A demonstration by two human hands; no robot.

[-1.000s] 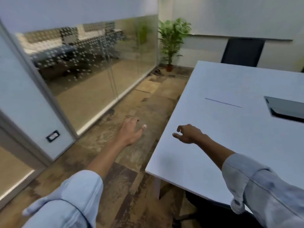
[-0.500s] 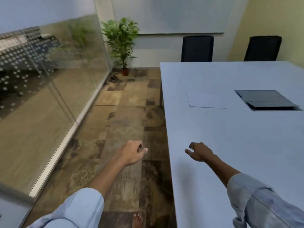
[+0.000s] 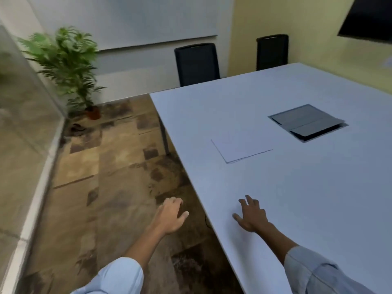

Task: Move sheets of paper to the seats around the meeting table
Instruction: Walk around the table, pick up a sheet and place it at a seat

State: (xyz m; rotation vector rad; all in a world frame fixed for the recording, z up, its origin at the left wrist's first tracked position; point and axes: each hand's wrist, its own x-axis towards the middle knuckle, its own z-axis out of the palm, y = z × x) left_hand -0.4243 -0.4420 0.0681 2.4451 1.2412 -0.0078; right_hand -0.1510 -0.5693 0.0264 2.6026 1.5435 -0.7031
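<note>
A thin stack of white paper sheets point(image 3: 240, 150) lies flat on the white meeting table point(image 3: 297, 187), near its left edge and left of a grey cable hatch. My right hand point(image 3: 251, 215) hovers over the table's near left edge with fingers spread, holding nothing, well short of the paper. My left hand point(image 3: 171, 215) hangs over the floor beside the table, fingers loosely curled, empty. Two black chairs point(image 3: 197, 64) point(image 3: 272, 52) stand at the table's far end.
A grey cable hatch point(image 3: 307, 123) is set into the tabletop. A potted plant point(image 3: 70, 66) stands in the far left corner by the glass wall point(image 3: 23, 107). A dark screen point(image 3: 369, 18) hangs on the yellow wall. Brown tiled floor point(image 3: 106, 177) runs along the table's left side.
The view has swung right and moved along the table, bringing the paper closer. My right hand has opened from a loose curl to spread fingers over the table edge.
</note>
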